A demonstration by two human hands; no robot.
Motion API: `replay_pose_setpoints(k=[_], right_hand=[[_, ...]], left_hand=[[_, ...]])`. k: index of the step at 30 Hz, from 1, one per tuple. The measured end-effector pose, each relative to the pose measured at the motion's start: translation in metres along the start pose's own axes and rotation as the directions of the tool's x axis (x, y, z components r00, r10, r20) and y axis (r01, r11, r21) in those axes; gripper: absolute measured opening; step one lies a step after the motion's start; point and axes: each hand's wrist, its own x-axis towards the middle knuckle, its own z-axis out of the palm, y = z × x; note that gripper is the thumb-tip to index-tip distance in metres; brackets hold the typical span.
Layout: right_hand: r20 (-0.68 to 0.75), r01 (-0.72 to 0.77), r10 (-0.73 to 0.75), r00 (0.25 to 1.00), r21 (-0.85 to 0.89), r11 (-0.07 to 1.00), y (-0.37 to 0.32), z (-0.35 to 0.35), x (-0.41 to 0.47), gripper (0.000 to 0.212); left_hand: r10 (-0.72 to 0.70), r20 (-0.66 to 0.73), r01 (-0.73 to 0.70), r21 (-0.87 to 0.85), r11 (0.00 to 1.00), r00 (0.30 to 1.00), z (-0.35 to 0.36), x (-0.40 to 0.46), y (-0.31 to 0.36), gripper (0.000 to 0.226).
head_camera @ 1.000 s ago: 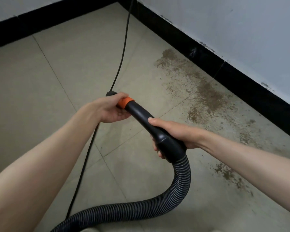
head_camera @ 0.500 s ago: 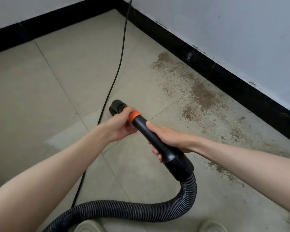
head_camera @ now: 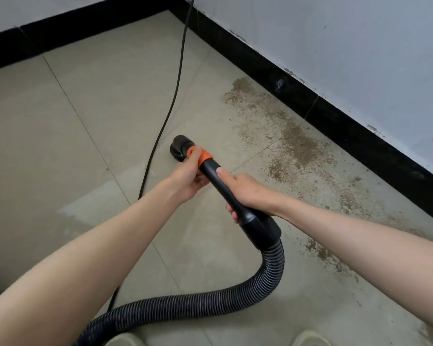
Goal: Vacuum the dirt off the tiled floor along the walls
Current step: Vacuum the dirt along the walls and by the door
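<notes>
both hands aim the vacuum nozzle (head_camera: 179, 148) at the tiled floor (head_camera: 93, 126).
head view: left hand (head_camera: 189, 174) grips the orange collar (head_camera: 203, 156) to steer, right hand (head_camera: 243, 191) wraps the wand (head_camera: 225, 193) for support; dirt (head_camera: 298, 146) lies right, near the black baseboard (head_camera: 335, 121).

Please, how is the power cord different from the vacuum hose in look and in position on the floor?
The cord is thin and smooth; the hose is thick and ribbed. The cord runs nearly straight from the far corner toward the person; the hose bends in a wide curve from the bottom edge up to the wand. Nobody holds the cord, while the hose joins the wand gripped by the left hand and right hand. Both are black.
</notes>
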Motion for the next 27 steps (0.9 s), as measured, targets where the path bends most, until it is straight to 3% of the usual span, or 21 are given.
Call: replay_pose_setpoints(k=[5, 8, 15, 18, 22, 27], right_hand=[[-0.146, 0.038, -0.054, 0.988, -0.110, 0.993, -0.005, -0.008, 0.016, 0.052], [-0.188, 0.047, -0.067, 0.980, -0.111, 0.993, -0.006, -0.014, 0.026, 0.052], [0.076, 0.070, -0.078, 0.994, 0.100, 0.993, 0.024, -0.048, 0.018, 0.042], [0.024, 0.121, -0.127, 0.992, 0.174, 0.977, 0.032, -0.045, 0.017, 0.034], [-0.206, 0.231, -0.231, 0.951, -0.021, 0.973, 0.025, -0.037, 0.029, 0.031], [-0.300, 0.173, -0.263, 0.917, -0.296, 0.939, 0.016, -0.046, 0.044, 0.038]], left_hand=[[-0.077, -0.015, 0.077, 0.024, 0.997, 0.997, 0.035, 0.018, 0.021, 0.026], [-0.124, -0.004, 0.124, -0.045, 0.991, 0.992, 0.050, 0.028, 0.030, 0.021], [-0.101, 0.073, 0.111, -0.148, 0.983, 0.992, 0.062, 0.048, 0.033, 0.034], [-0.077, 0.094, 0.094, -0.192, 0.977, 0.993, 0.058, 0.060, 0.040, 0.035], [-0.077, 0.093, 0.092, -0.168, 0.982, 0.993, 0.062, 0.069, 0.045, 0.036], [-0.089, 0.132, 0.097, -0.063, 0.993, 0.987, 0.064, 0.074, 0.044, 0.041]])
